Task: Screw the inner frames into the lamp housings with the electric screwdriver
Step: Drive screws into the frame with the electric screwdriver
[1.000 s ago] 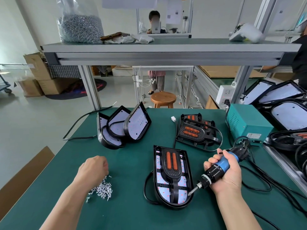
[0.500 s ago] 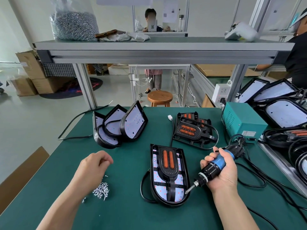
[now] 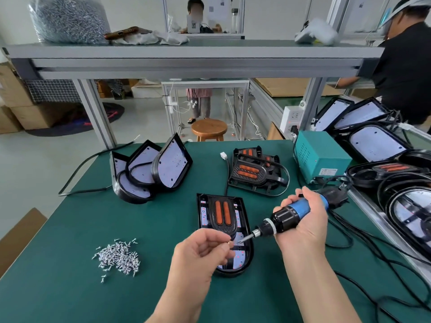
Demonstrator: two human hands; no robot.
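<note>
The lamp housing (image 3: 233, 272) lay flat on the green bench (image 3: 70, 287), close to the person, with the black inner frame (image 3: 221, 216) seated in it, orange strips up. The step in hand looked like loading a screw. The left hand (image 3: 200, 250) pinched what seemed a small screw (image 3: 238, 242) at the bit of the electric screwdriver (image 3: 289, 217). The right hand (image 3: 303, 227) was wrapped around the driver's body, holding it slanted with the bit pointing left and down over the housing's near half. Next, the screw would need seating on the bit, then standing upright over a frame hole. A pile of loose screws (image 3: 117, 255) lay well to the left.
</note>
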